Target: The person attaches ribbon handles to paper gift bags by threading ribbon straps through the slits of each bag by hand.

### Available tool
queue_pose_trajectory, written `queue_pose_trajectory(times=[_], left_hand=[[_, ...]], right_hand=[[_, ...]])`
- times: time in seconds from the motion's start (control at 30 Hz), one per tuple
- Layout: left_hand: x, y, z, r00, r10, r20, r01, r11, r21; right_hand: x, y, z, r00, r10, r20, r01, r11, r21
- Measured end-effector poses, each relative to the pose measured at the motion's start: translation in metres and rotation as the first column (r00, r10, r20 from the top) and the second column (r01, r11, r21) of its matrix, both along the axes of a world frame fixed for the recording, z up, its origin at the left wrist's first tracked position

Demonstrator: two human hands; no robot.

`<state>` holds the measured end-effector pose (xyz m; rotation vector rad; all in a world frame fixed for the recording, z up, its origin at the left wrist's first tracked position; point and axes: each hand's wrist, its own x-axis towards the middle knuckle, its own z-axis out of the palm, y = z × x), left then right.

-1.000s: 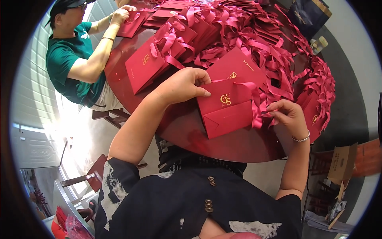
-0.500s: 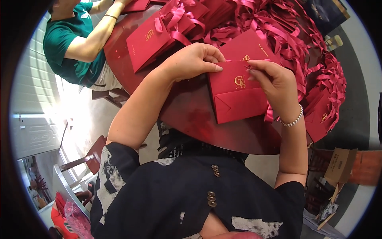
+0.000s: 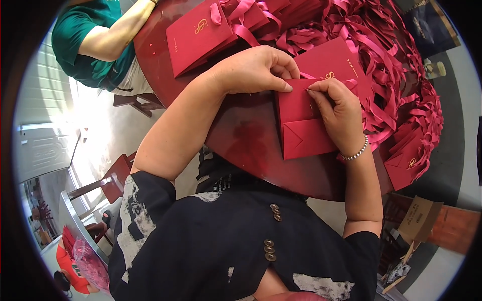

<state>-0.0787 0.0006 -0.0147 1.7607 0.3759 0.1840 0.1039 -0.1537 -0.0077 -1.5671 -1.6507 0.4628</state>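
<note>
A red paper gift bag [image 3: 304, 136] with a folded bottom flap lies on the near part of the table. At its upper left edge my left hand [image 3: 261, 70] is closed, the thumb on the front and the fingers curled behind the edge. My right hand [image 3: 339, 108] is closed in a pinch against the bag's upper front and covers much of its gold print. A tiny pinkish bit shows at the right fingertips, too small to make out. Behind the hands lies another red bag [image 3: 334, 57] with gold print and pink ribbon [image 3: 306, 37] around it.
Further red bags [image 3: 201, 37] lie at the far left of the dark red round table [image 3: 241, 145]. A heap of ribboned bags [image 3: 371, 65] fills the far right side. Another person [image 3: 95, 42] in green sits left. An open cardboard box [image 3: 420, 219] stands lower right.
My right fingers have moved from the bag's top edge slightly down and left on its front, covering more of the print. The whole view has shifted a little; my left hand keeps its grip.
</note>
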Motion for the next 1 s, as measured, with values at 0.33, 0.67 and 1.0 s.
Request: queue_pose_trajectory(times=[0.33,0.67,1.0], left_hand=[[0.002,-0.002,-0.003,1.0,0.016,-0.019,-0.016,1.0,0.0],[0.003,-0.021,0.003,0.984,0.117,0.133,-0.154,0.936,0.318],[-0.002,-0.01,-0.003,0.979,0.164,0.123,-0.162,0.986,-0.028]], right_hand=[[-0.007,0.007,-0.004,0.984,0.018,0.177,-0.046,0.987,0.157],[-0.036,0.004,0.013,0.761,-0.046,0.648,-0.109,0.974,0.197],[-0.009,0.02,0.005,0.967,-0.076,0.244,0.029,0.982,0.188]])
